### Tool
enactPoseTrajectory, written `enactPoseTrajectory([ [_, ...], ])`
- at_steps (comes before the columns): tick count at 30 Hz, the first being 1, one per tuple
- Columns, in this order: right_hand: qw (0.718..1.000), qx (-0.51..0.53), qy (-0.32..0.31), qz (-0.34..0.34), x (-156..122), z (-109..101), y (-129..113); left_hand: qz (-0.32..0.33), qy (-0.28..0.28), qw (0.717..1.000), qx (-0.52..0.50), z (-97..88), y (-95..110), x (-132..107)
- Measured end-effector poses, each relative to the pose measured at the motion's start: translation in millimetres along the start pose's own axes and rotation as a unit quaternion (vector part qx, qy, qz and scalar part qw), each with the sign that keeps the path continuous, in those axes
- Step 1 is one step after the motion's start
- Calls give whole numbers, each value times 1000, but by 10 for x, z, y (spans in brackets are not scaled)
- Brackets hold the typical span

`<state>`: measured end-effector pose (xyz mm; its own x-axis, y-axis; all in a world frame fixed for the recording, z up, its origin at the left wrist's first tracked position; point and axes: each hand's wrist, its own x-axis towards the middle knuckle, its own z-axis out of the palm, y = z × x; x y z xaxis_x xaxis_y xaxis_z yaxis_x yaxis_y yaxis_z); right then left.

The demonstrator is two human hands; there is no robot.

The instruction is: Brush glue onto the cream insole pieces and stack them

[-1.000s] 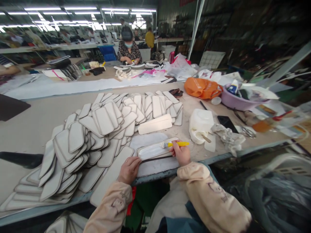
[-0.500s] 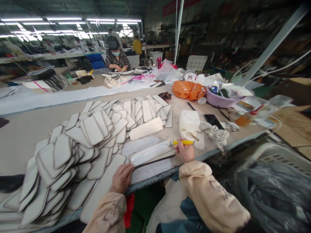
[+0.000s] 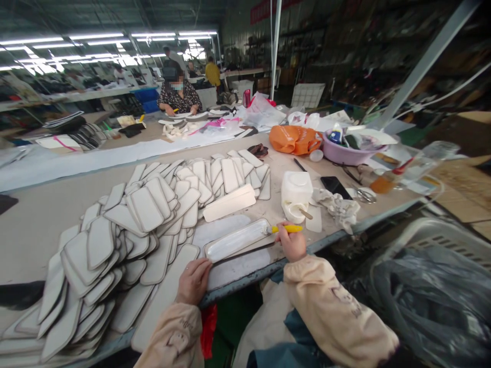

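At a workshop table's [image 3: 34,230] edge, our right hand [image 3: 292,245] pinches a brush [image 3: 293,229] over a panel [image 3: 236,242]; our left hand [image 3: 194,280] touches the panel's left end, whether gripping we cannot tell.

Roof [image 3: 161,15] dark; fluorescent tubes [image 3: 95,36] lit in rows, upper left; bright windows [image 3: 194,50] at rear. Long bench [image 3: 95,94] and blue chair [image 3: 146,100] in background. Pale post [image 3: 275,51] upright near centre. Floor [image 3: 227,319] green below worktable [image 3: 57,204].
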<state>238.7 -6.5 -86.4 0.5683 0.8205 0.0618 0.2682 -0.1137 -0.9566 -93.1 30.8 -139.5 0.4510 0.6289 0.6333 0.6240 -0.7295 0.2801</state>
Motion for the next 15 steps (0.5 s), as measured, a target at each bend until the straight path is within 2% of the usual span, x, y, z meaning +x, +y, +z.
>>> enactPoseTrajectory([
  [4,999,27,38,-28,-52,-60,2,-28,-5,1000,-6,-47,71,5],
  [8,986,126,23,-105,-209,22,61,-84,-40,996,-5,-222,164,154],
  [12,975,134,-12,-179,-284,88,151,-180,-70,981,34,-369,53,644],
  [15,972,98,-41,-211,-268,90,179,-290,-165,937,103,-290,-185,1159],
])
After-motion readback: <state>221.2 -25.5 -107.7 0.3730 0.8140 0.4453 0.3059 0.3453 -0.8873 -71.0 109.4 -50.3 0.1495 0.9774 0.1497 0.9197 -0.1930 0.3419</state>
